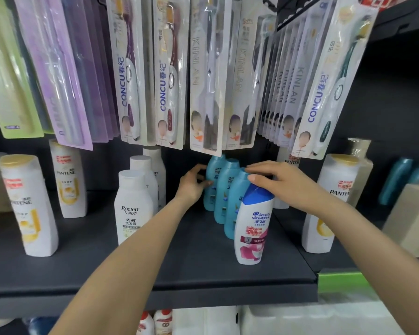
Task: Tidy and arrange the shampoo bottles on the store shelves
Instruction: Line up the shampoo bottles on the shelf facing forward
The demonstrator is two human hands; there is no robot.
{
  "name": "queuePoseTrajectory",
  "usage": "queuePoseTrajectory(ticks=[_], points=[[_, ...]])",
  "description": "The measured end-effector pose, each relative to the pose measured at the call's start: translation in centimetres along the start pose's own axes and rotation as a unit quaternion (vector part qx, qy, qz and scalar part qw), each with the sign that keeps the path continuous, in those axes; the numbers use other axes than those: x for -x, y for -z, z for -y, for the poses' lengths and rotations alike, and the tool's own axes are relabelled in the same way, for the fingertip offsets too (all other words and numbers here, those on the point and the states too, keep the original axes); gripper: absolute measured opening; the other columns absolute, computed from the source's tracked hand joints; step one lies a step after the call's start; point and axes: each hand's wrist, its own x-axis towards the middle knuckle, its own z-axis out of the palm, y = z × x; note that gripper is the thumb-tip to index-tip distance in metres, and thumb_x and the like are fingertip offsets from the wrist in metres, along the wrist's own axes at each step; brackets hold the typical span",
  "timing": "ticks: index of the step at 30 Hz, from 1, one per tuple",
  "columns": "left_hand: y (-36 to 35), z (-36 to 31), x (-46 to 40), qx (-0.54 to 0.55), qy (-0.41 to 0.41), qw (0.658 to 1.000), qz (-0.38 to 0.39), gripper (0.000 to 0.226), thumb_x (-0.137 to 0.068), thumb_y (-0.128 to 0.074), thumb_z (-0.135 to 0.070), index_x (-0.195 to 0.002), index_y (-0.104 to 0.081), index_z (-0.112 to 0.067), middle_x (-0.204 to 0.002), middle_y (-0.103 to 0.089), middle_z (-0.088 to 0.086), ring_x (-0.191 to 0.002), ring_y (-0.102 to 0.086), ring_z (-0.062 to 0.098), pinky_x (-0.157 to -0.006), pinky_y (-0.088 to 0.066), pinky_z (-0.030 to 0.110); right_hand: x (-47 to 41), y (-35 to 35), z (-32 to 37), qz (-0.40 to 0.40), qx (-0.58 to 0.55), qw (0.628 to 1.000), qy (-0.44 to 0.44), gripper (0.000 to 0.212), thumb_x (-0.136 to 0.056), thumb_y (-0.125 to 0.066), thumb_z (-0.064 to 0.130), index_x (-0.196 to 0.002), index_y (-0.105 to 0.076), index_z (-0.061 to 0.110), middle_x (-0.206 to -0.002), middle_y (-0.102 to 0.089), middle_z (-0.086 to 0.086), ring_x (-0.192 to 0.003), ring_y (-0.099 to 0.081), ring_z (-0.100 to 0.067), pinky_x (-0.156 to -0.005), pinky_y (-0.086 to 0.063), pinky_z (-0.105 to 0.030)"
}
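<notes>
Three teal shampoo bottles (228, 189) stand in a row running front to back at the middle of the dark shelf (203, 262). A white Head & Shoulders bottle (252, 228) with a blue cap stands in front of them. My left hand (194, 183) grips the left side of the rearmost teal bottle (214, 170). My right hand (273, 181) reaches over the row, fingers spread across the tops of the front teal bottles and the blue cap, thumb touching that cap.
White Raclen bottles (133, 206) stand in a row left of my left arm. Pantene bottles (28, 204) stand at far left and far right (331, 204). Packaged toothbrushes (203, 76) hang low over the shelf's back. More teal bottles (394, 180) stand at the right edge.
</notes>
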Motion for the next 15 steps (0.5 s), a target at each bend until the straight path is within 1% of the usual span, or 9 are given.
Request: queuePoseTrajectory(ticks=[2,4,7,10,15], points=[[-0.2,0.0,-0.1,0.005,0.000,1.000,-0.003,0.038,-0.087,-0.061,-0.011,-0.123,-0.051,-0.019,-0.104,-0.056,0.005,-0.098,-0.054,0.020,-0.088,-0.049,0.038,0.0,0.0,0.0,-0.001,-0.002,1.000,-0.002,0.037,-0.094,-0.051,0.032,-0.129,-0.057,0.022,-0.133,-0.055,0.009,-0.118,-0.050,-0.005,-0.096,-0.042,-0.021],[-0.4,0.1,-0.2,0.006,-0.004,1.000,-0.009,0.037,-0.088,-0.060,-0.010,-0.123,-0.051,-0.019,-0.105,-0.057,0.006,-0.096,-0.053,0.018,-0.084,-0.048,0.033,0.0,-0.1,-0.1,-0.003,-0.010,1.000,-0.003,0.037,-0.094,-0.051,0.032,-0.129,-0.057,0.022,-0.133,-0.055,0.009,-0.117,-0.050,-0.005,-0.095,-0.042,-0.021],[-0.9,0.1,-0.2,0.002,-0.015,1.000,-0.018,0.035,-0.089,-0.058,-0.009,-0.123,-0.051,-0.018,-0.101,-0.056,0.003,-0.093,-0.052,0.015,-0.078,-0.041,0.026,0.1,-0.2,-0.1,-0.004,-0.023,1.000,-0.004,0.037,-0.094,-0.051,0.031,-0.129,-0.057,0.021,-0.133,-0.054,0.009,-0.117,-0.050,-0.004,-0.094,-0.043,-0.020],[-1.2,0.0,-0.2,0.002,-0.014,1.000,-0.020,0.035,-0.090,-0.056,-0.009,-0.124,-0.051,-0.018,-0.102,-0.055,0.002,-0.094,-0.050,0.013,-0.080,-0.039,0.025,0.0,-0.3,-0.3,-0.007,-0.023,1.000,-0.002,0.036,-0.094,-0.051,0.031,-0.129,-0.057,0.021,-0.132,-0.055,0.009,-0.117,-0.051,-0.005,-0.096,-0.044,-0.023],[-1.2,-0.5,-0.5,-0.012,0.002,1.000,-0.008,0.036,-0.091,-0.055,-0.009,-0.125,-0.050,-0.019,-0.110,-0.058,0.005,-0.097,-0.050,0.014,-0.082,-0.039,0.026,0.0,-0.5,-0.5,-0.012,-0.032,0.999,-0.002,0.035,-0.095,-0.051,0.032,-0.128,-0.058,0.023,-0.131,-0.055,0.010,-0.118,-0.051,-0.007,-0.100,-0.043,-0.026]])
